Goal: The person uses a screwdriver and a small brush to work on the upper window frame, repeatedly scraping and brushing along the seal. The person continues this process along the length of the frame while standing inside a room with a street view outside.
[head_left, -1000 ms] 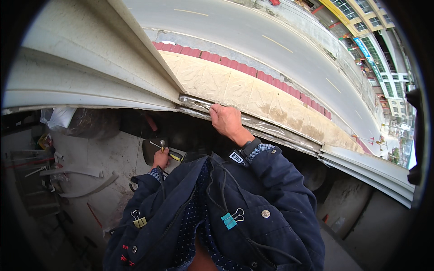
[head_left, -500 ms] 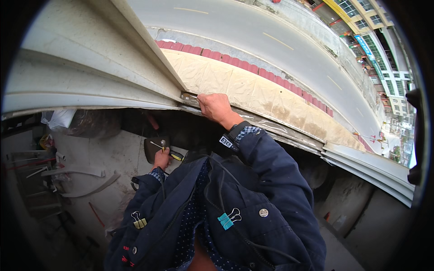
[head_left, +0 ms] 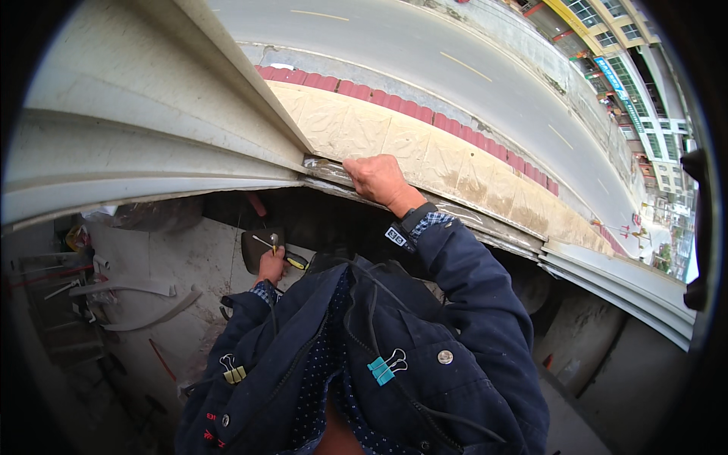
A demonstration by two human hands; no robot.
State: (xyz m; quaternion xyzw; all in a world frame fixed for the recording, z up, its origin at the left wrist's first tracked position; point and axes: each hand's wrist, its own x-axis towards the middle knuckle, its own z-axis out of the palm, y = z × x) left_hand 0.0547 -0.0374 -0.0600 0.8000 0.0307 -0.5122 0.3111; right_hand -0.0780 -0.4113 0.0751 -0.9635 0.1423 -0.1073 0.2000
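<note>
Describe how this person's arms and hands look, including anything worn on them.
The left hand and right hand are both gloveless. Dark navy jacket sleeves cover the arms, with blue-and-white checked cuffs showing at the wrists. The right wrist wears a black band; beside it is a dark tag with pale square markings.

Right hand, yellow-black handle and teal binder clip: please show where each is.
Right hand (head_left: 381,180), head view: back of hand.
Yellow-black handle (head_left: 296,261), head view: its middle.
Teal binder clip (head_left: 381,370), head view: its flat body.
</note>
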